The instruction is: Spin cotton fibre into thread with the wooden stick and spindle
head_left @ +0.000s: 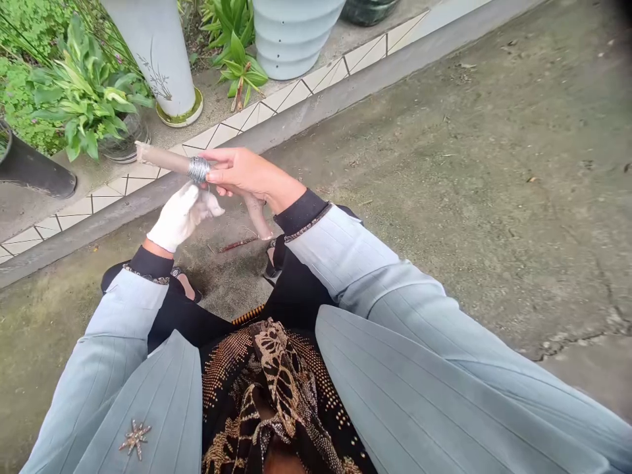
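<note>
A pale brown wooden stick slants across in front of me, and its lower piece shows again below my right hand. Silvery metal wire is wound in a thick coil around it. My right hand is bare and closed around the stick just beside the coil, fingertips against the wire. In a white glove, my left hand is just under the coil with its fingers curled in. A thin loose strand runs down from the coil to the gloved fingers; their exact grip is partly hidden.
A thin reddish-brown twig lies on the concrete ground between my feet. Beyond a tiled curb stand a white tall pot, a ribbed light-blue pot, a black pot and leafy plants.
</note>
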Action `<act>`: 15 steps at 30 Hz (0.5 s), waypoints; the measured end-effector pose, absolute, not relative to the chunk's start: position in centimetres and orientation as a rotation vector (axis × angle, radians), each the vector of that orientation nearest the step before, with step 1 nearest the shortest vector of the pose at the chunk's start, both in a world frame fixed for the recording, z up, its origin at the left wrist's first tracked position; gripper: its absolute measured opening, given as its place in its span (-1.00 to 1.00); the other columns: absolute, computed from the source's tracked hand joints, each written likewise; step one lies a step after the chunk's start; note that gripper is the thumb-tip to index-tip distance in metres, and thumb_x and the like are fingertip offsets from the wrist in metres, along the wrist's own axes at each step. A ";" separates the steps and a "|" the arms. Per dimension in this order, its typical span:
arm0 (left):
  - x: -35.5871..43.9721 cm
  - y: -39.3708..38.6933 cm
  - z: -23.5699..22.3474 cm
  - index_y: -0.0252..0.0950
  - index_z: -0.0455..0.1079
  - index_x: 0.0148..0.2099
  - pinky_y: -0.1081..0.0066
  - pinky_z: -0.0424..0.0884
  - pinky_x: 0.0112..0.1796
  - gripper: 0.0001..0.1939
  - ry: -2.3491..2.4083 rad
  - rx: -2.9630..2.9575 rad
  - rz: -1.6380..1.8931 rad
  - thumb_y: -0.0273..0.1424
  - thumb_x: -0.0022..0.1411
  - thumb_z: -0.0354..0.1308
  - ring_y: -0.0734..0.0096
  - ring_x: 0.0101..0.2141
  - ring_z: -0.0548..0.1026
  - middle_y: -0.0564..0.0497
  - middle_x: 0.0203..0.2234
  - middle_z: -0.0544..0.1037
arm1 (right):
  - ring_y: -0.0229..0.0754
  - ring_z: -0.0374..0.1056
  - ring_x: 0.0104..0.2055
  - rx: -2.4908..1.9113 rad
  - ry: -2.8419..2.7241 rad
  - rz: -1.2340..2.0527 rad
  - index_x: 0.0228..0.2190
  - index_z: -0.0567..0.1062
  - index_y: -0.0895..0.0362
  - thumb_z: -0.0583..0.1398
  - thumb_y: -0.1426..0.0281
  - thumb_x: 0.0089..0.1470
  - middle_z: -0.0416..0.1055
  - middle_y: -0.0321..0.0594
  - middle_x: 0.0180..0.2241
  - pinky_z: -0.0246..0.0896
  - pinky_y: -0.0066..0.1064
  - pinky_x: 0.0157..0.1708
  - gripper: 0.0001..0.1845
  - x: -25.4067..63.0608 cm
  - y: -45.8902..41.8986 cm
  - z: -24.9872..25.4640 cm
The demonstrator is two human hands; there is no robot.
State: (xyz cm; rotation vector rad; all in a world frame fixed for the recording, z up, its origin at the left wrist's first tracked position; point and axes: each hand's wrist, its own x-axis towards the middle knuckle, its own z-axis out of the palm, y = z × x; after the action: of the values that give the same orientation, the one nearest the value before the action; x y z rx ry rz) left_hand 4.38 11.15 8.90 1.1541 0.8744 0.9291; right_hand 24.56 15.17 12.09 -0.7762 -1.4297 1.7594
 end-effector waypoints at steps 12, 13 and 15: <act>2.5 11.8 6.4 -0.29 0.51 -0.23 0.45 0.19 -0.48 -0.79 1.318 1.626 0.766 -0.25 0.30 0.16 0.50 -0.55 0.27 0.06 -0.49 0.45 | -0.42 0.20 -0.56 -1.041 -1.436 1.832 0.11 0.60 0.16 0.42 0.34 0.27 0.52 -0.35 -0.44 0.10 -0.57 -0.62 -0.59 24.1 16.4 12.5; 2.5 11.7 5.7 -0.29 0.50 -0.22 0.44 0.18 -0.48 -0.78 1.338 1.610 0.748 -0.26 0.31 0.13 0.49 -0.56 0.26 0.09 -0.52 0.41 | -0.42 0.20 -0.56 -1.025 -1.454 1.856 0.08 0.60 0.16 0.43 0.33 0.26 0.52 -0.36 -0.43 0.11 -0.57 -0.62 -0.61 24.1 16.3 12.4; 2.4 11.8 4.3 -0.28 0.49 -0.20 0.44 0.18 -0.47 -0.78 1.356 1.602 0.700 -0.27 0.33 0.09 0.48 -0.57 0.26 0.11 -0.56 0.35 | -0.42 0.21 -0.56 -0.982 -1.470 1.907 0.00 0.61 0.16 0.43 0.30 0.26 0.52 -0.36 -0.43 0.13 -0.58 -0.61 -0.68 24.1 15.9 12.4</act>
State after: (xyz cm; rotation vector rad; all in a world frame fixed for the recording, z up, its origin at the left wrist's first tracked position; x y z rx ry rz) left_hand 2.39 11.76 4.28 1.6020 1.3555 0.7002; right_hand 24.06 15.90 12.42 -0.9818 -1.4698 1.9066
